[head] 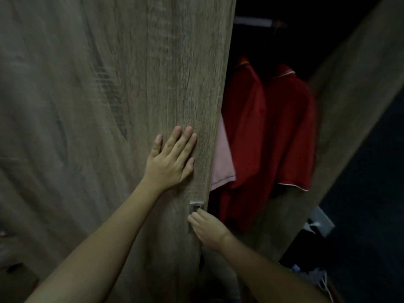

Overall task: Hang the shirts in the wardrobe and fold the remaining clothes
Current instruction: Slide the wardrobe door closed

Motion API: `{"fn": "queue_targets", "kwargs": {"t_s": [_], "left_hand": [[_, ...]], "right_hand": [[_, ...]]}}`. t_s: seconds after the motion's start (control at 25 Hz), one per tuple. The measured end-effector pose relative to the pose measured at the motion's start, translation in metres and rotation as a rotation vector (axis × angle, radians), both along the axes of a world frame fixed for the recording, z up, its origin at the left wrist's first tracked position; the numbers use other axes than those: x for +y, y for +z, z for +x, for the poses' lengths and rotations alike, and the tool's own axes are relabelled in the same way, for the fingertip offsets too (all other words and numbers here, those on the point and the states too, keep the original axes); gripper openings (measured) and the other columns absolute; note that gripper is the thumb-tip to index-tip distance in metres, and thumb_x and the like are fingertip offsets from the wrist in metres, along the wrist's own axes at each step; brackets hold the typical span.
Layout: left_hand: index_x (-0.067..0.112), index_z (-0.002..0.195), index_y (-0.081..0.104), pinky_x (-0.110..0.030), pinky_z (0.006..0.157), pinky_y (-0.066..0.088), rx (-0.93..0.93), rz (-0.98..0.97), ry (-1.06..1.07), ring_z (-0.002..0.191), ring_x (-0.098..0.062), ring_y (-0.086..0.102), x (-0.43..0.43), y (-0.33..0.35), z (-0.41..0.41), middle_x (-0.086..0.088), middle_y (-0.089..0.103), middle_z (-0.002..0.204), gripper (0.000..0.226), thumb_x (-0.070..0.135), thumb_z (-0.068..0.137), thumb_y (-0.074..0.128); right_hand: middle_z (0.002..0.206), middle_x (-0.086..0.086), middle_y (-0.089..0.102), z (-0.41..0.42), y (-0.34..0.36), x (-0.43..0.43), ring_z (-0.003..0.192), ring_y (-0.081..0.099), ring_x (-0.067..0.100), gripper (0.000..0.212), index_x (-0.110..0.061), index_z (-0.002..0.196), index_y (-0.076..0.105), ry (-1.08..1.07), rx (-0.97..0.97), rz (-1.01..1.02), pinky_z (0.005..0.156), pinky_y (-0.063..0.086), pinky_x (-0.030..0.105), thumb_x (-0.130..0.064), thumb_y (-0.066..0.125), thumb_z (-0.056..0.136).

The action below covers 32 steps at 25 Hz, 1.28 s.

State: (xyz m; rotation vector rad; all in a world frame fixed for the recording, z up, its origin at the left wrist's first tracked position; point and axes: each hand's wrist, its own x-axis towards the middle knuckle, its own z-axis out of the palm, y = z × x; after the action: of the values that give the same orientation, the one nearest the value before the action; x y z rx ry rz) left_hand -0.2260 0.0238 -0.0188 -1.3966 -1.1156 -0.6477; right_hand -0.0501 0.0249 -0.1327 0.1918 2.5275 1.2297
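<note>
I am at the wardrobe, working its door [131, 106]. My left hand [172, 158] lies flat on the door panel, fingers [185, 138] spread and straight, holding nothing; it only presses on the wood near the door's right edge. My right hand [207, 228] is lower, at the recessed metal handle [196, 207]. Its fingers are curled, with the tips in or at the recess; how deep they sit I cannot tell, since the hand covers the lower part of the handle.

Right of the door edge the wardrobe is open and dark. Two red shirts [269, 132] hang there side by side, under a rail [251, 21] at the top. A pink garment [222, 162] hangs just beside the door edge, left of the red shirts, and appears to touch or nearly touch the edge. I judge the hanging step largely done in this section; the clothes to be folded are not in view.

Risks from here:
- If the door travels right, the pink garment can be caught between the door edge and the frame. Cause: the cloth lies in the door's path.
- The right fingertips can be pinched at the handle. Cause: they sit close to the closing edge.
- The left palm can slip. Cause: flat contact on smooth panel, no grip.
- Low light hides the wardrobe floor and the clutter at the far right.
</note>
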Motion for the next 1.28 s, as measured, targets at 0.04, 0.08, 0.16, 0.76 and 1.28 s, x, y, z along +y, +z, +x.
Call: {"fn": "queue_targets", "kwargs": {"t_s": [0.04,0.08,0.16,0.76,1.28], "left_hand": [[0.012,0.148,0.027,-0.041,0.116,-0.001,0.006,0.009,-0.016,0.147,-0.019,0.008,0.009,0.0,0.017,-0.003,0.007,0.16,0.067,0.039,0.09,0.047],[0.012,0.147,0.027,-0.041,0.116,-0.001,0.009,0.017,-0.033,0.147,-0.019,0.008,0.018,0.001,0.035,-0.003,0.007,0.16,0.067,0.04,0.09,0.047],[0.012,0.148,0.027,-0.041,0.116,0.0,-0.001,0.027,-0.064,0.147,-0.018,0.008,0.034,0.0,0.07,-0.003,0.006,0.16,0.067,0.04,0.09,0.046],[0.015,0.147,0.028,-0.039,0.115,-0.003,-0.05,0.023,-0.112,0.146,-0.015,0.003,0.116,-0.006,0.26,-0.001,0.0,0.159,0.062,0.042,0.093,0.041],[0.013,0.149,0.02,-0.046,0.114,0.001,-0.078,-0.016,-0.022,0.147,-0.021,-0.004,0.121,-0.01,0.29,-0.003,-0.002,0.16,0.065,0.039,0.093,0.039]], "right_hand": [[0.123,0.001,0.051,0.017,0.003,0.003,0.113,0.044,0.02,0.042,-0.015,0.128,0.056,-0.034,-0.004,0.017,0.109,0.032,0.035,-0.033,0.046,0.092],[0.127,0.003,0.05,0.033,0.005,0.007,0.116,0.043,0.021,0.044,-0.013,0.13,0.053,-0.064,-0.012,0.028,0.111,0.03,0.037,-0.033,0.047,0.092],[0.133,0.008,0.045,0.067,0.008,0.017,0.122,0.04,0.024,0.046,-0.009,0.133,0.048,-0.105,-0.025,0.025,0.112,0.026,0.039,-0.03,0.046,0.093],[0.132,0.011,0.04,0.244,0.002,0.086,0.122,0.035,0.029,0.055,-0.004,0.138,0.039,-0.326,0.09,-0.049,0.114,0.02,0.039,-0.039,0.036,0.095],[0.134,0.011,0.036,0.267,-0.006,0.097,0.125,0.031,0.029,0.051,-0.005,0.14,0.035,-0.342,0.145,-0.084,0.116,0.012,0.038,-0.032,0.034,0.097]]}}
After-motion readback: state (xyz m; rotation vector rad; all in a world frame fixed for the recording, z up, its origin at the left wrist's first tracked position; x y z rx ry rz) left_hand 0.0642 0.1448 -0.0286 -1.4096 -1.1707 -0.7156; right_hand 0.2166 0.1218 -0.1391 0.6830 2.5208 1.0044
